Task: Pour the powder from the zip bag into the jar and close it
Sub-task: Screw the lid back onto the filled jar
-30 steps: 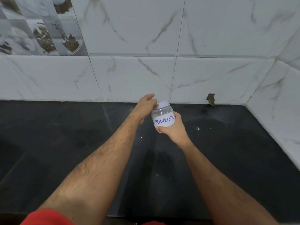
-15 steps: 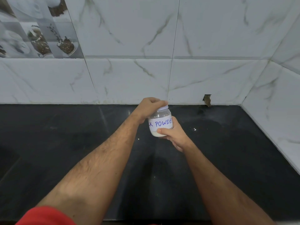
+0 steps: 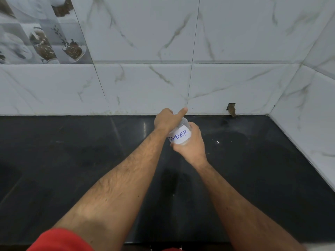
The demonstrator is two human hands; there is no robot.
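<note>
Just above the black table [image 3: 72,160], near the foot of the marble-tiled wall [image 3: 235,84], the jar [image 3: 180,135] is held tilted, its white label reading "POWDER" in blue letters. The right hand [image 3: 190,147] has its grip clamped around the jar's body from below and behind. The left hand [image 3: 167,119] covers the jar's top, grip closed over the lid, which is hidden beneath it, with one finger pointing toward the wall. A few white specks [image 3: 217,142] lie on the table, to the right of the jar.
</note>
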